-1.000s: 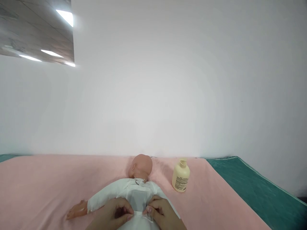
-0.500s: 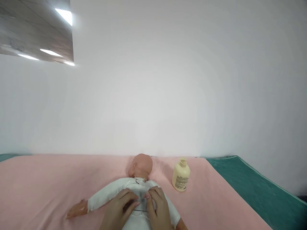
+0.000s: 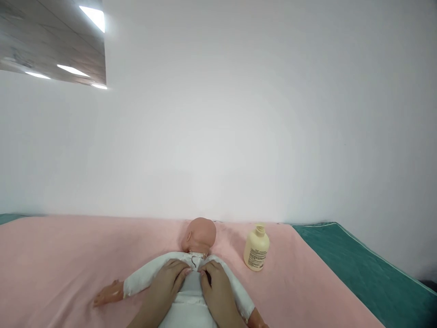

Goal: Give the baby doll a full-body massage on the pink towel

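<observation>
A baby doll (image 3: 189, 314) with a white cloth body lies on a pink sheet, its bald head (image 3: 201, 234) turned to one side and its arms spread. My left hand (image 3: 170, 280) rests on the upper part of the doll's body, left of the middle, its fingers bent and pressed together at the white cloth. Opposite it, my right hand (image 3: 215, 284) has thumb and fingers drawn together on the cloth, close beside the left fingertips. Whatever the fingers pinch is too small to make out. A dark thread-like mark shows just below the neck.
A pale yellow pump bottle (image 3: 256, 250) stands on the pink sheet (image 3: 300, 282), right of the doll's head. Green cover (image 3: 368, 264) shows at the right edge. A white wall (image 3: 218, 114) rises behind the bed.
Both hands have moved up the doll's body toward the neck, fingertips now nearer to it. The dark line across the body between the hands no longer shows.
</observation>
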Demonstrator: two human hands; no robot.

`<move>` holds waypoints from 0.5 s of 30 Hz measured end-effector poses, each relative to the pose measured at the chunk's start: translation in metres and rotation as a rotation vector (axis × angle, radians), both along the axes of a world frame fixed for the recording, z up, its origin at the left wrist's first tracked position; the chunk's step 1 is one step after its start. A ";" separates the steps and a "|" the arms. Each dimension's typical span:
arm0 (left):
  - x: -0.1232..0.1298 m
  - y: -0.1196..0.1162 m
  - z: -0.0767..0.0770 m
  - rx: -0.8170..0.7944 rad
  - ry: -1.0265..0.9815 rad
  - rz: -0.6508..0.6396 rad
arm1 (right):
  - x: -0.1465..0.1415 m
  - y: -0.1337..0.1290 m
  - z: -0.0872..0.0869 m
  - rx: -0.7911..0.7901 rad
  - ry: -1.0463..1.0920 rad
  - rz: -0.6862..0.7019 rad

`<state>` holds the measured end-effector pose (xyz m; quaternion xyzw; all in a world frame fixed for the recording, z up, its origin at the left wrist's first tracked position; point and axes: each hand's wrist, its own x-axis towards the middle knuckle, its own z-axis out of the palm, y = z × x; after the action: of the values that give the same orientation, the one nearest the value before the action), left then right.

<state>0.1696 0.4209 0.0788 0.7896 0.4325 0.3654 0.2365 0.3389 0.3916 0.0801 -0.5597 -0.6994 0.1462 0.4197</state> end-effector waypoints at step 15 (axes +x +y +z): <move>-0.002 0.008 -0.022 0.119 0.076 0.019 | -0.002 -0.001 -0.008 0.037 0.046 0.021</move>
<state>0.1678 0.4289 0.0567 0.8114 0.4263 0.3624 0.1692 0.3370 0.3909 0.0716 -0.5408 -0.6981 0.1504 0.4445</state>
